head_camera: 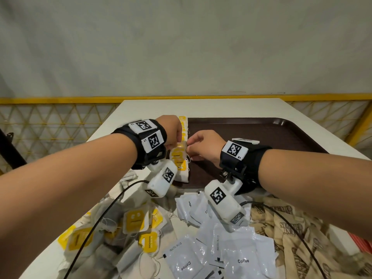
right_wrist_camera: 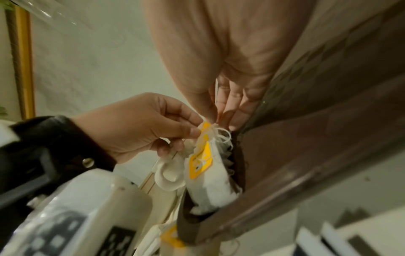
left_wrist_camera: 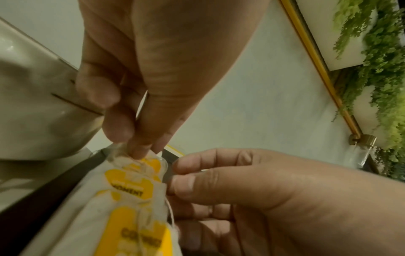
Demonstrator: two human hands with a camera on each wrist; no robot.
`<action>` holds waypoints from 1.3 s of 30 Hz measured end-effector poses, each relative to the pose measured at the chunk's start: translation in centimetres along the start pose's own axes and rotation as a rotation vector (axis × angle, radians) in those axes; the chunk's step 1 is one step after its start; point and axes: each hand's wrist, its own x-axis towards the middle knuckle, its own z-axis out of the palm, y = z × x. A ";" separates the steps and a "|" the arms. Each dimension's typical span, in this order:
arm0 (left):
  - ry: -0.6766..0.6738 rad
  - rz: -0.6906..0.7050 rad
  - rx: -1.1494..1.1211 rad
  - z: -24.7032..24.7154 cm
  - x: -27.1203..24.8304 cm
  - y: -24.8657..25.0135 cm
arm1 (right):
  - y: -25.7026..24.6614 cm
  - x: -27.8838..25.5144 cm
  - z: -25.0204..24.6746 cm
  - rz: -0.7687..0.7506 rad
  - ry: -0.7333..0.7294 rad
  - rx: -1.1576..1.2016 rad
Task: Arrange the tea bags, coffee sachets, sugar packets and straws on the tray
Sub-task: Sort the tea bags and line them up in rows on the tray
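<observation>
Tea bags: a row of soft paper tea bags (head_camera: 179,156) with yellow tags lies along the left edge of the brown tray (head_camera: 281,135), overlapping from near to far.
Left hand: the left hand (head_camera: 171,133) pinches the top of one bag between thumb and fingertips (left_wrist_camera: 140,150), with the other fingers curled.
Right hand: the right hand (head_camera: 203,146) meets it from the right; thumb and forefinger (left_wrist_camera: 192,181) pinch the same bag's right edge, though the blur makes it hard to tell whether they hold paper or string.
Handling: the bags look very light and limp, likely to sag and slide out of line. The thin paper could tear, and the loose white strings (right_wrist_camera: 221,136) may snag neighbouring tags.
Where to hold: the stiffer yellow tag or the folded top edge seems the safest grip; a light pinch should do.
Loose tea bags: a heap (head_camera: 132,222) waits on the near left of the white table (head_camera: 201,107).
Coffee sachets: glossy white sachets (head_camera: 237,254) lie near centre, probably slippery but flat.
Sugar packets: brown paper packets (head_camera: 291,228) lie near right, off the tray.
Straws: none can be made out.
</observation>
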 end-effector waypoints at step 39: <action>0.021 -0.095 -0.473 2.7 -2.9 -1.6 | 0.2 1.4 0.9 -0.007 0.062 -0.160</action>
